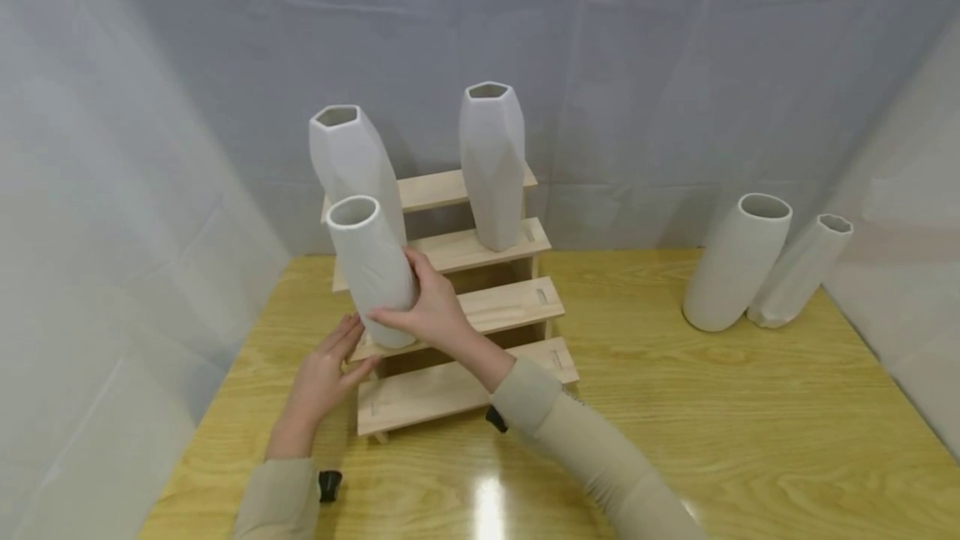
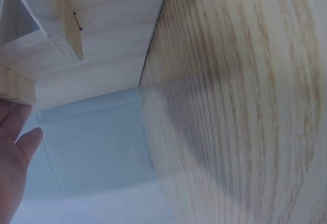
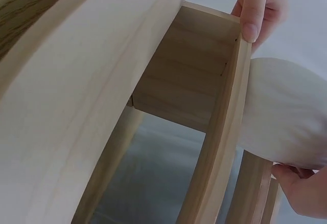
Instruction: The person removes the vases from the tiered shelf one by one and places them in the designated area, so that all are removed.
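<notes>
A person is wearing long, creased beige sleeves, with a small black piece showing near the left cuff and a second black piece near the right cuff.

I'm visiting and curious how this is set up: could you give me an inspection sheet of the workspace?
Surface: wood-grain table, glare on its near side.
Job's things: held vase at the third tier down of a wooden stand; two faceted vases higher up; two vases on the table at right.
Clutter: nothing seen.
Grips: right grip holds that vase; left grip touches the stand's left side.
Cables: nothing seen.
Surroundings: pale cloth behind and on both sides.
</notes>
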Demonstrator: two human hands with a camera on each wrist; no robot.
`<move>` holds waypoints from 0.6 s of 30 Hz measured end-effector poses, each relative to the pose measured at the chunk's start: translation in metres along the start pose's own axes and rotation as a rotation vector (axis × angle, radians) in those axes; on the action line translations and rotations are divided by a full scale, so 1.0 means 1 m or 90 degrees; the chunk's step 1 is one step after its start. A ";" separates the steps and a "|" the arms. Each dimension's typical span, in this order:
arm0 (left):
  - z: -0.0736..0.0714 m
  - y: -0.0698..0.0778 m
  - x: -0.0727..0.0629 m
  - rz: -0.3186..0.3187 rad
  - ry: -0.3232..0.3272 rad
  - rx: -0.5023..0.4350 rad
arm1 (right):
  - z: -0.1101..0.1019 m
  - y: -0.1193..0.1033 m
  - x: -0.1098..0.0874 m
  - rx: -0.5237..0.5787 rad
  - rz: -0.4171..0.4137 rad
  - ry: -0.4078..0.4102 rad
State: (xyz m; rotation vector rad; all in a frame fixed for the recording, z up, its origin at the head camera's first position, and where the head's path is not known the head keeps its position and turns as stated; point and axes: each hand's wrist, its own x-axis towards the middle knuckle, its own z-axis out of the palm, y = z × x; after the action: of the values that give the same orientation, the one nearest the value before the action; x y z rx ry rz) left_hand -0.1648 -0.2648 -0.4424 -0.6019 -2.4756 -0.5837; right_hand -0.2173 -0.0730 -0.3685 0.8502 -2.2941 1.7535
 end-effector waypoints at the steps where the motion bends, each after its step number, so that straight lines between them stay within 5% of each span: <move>1: 0.000 0.000 0.000 0.000 0.001 0.000 | 0.000 0.000 0.000 -0.002 -0.005 0.001; 18: 0.001 -0.001 -0.001 -0.008 0.004 0.002 | 0.000 0.003 -0.001 0.010 -0.056 0.034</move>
State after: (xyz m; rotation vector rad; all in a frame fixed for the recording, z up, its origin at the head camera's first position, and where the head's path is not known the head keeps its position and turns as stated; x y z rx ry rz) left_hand -0.1647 -0.2652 -0.4444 -0.5827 -2.4760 -0.5855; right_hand -0.2182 -0.0717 -0.3714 0.8813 -2.1786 1.7384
